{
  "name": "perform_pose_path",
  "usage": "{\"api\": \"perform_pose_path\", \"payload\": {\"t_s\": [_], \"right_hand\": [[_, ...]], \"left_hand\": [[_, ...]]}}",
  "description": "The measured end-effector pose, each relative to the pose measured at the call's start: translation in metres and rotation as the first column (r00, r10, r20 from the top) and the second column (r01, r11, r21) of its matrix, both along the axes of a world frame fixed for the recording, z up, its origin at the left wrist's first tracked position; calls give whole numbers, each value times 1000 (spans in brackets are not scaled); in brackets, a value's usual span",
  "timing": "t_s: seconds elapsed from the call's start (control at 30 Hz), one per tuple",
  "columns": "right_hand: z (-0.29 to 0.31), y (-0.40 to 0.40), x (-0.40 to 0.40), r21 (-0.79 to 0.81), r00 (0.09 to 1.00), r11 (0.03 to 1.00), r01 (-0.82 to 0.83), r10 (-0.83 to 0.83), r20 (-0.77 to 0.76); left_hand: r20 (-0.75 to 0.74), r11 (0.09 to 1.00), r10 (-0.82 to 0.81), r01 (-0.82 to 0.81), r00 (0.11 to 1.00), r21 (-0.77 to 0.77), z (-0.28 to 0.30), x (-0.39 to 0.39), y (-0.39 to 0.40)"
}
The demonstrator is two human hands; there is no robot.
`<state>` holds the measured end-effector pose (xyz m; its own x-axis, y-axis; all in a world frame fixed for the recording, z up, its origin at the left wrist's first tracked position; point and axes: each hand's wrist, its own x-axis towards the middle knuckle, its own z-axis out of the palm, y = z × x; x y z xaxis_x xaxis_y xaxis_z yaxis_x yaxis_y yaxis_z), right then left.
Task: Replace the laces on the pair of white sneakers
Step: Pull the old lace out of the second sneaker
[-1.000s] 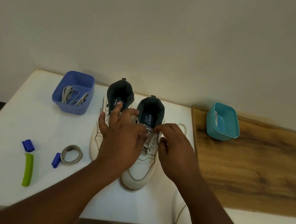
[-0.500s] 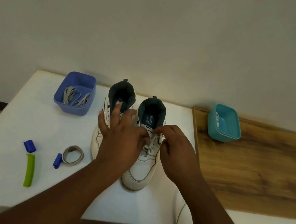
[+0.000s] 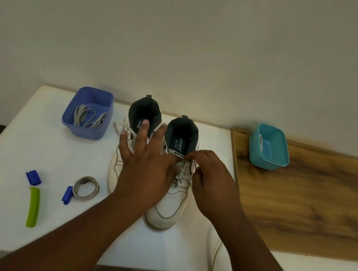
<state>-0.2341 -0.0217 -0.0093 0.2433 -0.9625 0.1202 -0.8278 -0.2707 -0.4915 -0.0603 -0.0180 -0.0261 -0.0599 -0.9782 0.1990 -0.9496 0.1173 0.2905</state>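
Two hands on right sneaker (image 3: pixel 168 205): left hand (image 3: pixel 147 170) fingers spread wide; right hand (image 3: pixel 210 186) fingers seemingly pinching white lace (image 3: pixel 182 173).

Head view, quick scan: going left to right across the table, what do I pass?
green stick → blue cap → blue clip → grey lace coil → left sneaker → right sneaker → teal tub. The purple tub of grey laces sits farther back, overlapping the coil's span.

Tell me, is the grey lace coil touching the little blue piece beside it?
Touching. In the head view the grey lace coil meets the blue piece at its lower left edge, no gap visible.
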Motion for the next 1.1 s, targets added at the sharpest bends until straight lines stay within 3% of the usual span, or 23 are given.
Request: {"api": "perform_pose_path", "payload": {"t_s": [0.07,0.17,0.3,0.37,0.43,0.53,0.63,0.73,0.87,0.97,1.1], "right_hand": [[1,0,0,2,1000,1000,-6,6,-7],[2,-1,0,-7,1000,1000,5,-5,-16],[3,1,-1,-21,1000,1000,14,-14,-28],[3,0,-1,-20,1000,1000,10,-11,-23],[2,0,-1,-17,1000,1000,12,-13,-19],[1,0,0,-22,1000,1000,5,-5,-9],[1,0,-1,-12,1000,1000,7,-7,-1],[1,0,-1,-11,1000,1000,8,-8,-6],[1,0,-1,-34,999,999,15,-16,-28],[2,1,-2,-26,999,999,26,-27,-29],[1,2,0,-2,999,1000,30,-30,-16]], "left_hand": [[-6,999,15,-15,1000,41,-1,0,0],[-163,983,92,-115,982,-141,9,4,-2],[-547,819,319,-516,774,-251,24,23,-12],[-583,785,379,-584,718,-209,24,27,-15],[-486,855,379,-499,787,-141,22,21,-12],[-172,980,138,-160,975,-121,13,7,-3],[19,999,8,-8,1000,-39,2,2,-2],[-76,999,49,-47,996,19,0,3,-2],[-308,968,159,-210,938,-137,15,10,-7],[-484,882,225,-388,846,-267,30,27,-15],[-624,919,97,-310,775,-243,34,23,-11]]}}
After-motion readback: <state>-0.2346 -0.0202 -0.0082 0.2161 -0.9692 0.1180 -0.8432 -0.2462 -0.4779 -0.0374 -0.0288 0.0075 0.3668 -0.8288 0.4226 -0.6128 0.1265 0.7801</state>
